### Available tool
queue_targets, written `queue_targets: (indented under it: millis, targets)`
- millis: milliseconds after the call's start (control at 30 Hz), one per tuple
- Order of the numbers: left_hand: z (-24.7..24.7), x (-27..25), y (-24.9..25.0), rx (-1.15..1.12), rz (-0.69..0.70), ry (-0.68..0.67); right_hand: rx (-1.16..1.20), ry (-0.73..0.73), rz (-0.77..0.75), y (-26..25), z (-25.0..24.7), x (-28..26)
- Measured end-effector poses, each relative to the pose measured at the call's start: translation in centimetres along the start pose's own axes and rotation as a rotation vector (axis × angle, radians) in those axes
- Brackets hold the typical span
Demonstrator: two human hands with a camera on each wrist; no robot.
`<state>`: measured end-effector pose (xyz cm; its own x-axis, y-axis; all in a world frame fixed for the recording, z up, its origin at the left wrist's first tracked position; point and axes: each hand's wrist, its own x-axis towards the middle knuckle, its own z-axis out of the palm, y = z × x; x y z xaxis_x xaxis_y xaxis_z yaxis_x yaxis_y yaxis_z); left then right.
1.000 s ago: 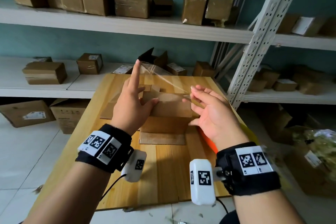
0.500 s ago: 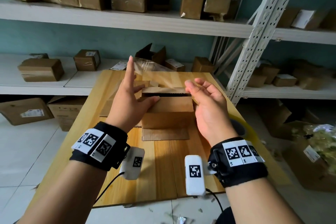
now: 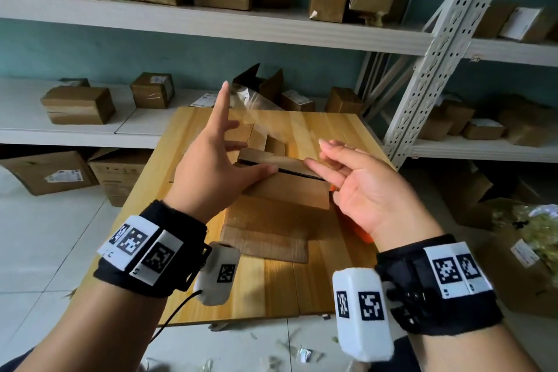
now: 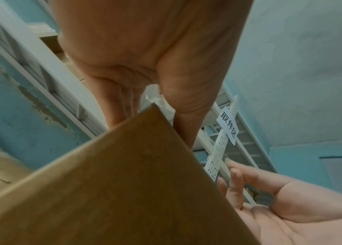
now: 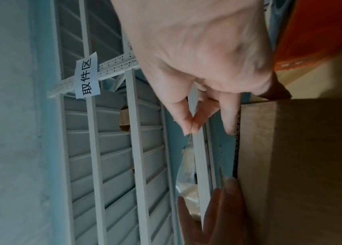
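Note:
A brown cardboard box (image 3: 290, 190) stands on the wooden table (image 3: 271, 296), with a dark gap between its top flaps. My left hand (image 3: 211, 166) has its index finger raised and its thumb flat on the near flap. A strip of clear tape (image 3: 259, 109) runs from that fingertip to my right hand (image 3: 323, 154) at the box's top right edge. In the right wrist view the right hand's thumb and a finger (image 5: 193, 127) pinch the clear tape (image 5: 184, 162), and another finger lies along the box (image 5: 302, 165) edge. The left wrist view shows the box (image 4: 113, 190) under the palm.
An orange object (image 3: 360, 234) lies on the table under my right wrist. Loose cardboard flaps (image 3: 265, 244) spread in front of the box. White shelves (image 3: 211, 21) with several cardboard boxes stand behind and to the right. Larger boxes (image 3: 51, 172) sit on the floor at left.
My right hand has moved in to the box's top right edge with the tape. A dark gap now shows between the top flaps. The left hand keeps its index finger raised.

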<state>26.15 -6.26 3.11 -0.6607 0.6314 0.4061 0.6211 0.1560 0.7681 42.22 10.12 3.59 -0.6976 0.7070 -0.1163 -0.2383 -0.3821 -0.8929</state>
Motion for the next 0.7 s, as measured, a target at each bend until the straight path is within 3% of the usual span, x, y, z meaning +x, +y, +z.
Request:
queue_targets:
  millis: [267,467,700]
  targets:
    - [0.5,-2.1,-1.8,-0.119,-0.136,-0.028,-0.155,0.068,-0.118,1.5,0.6,-0.6]
    - [1.5,-3.2,-2.3,-0.183,-0.050,0.116,-0.378,0.118,-0.188,1.8,2.1,-1.6]
    - [1.4,-3.6,-2.0,-0.152,0.038,0.158,-0.391,0.168,-0.171,2.3,2.0,-0.9]
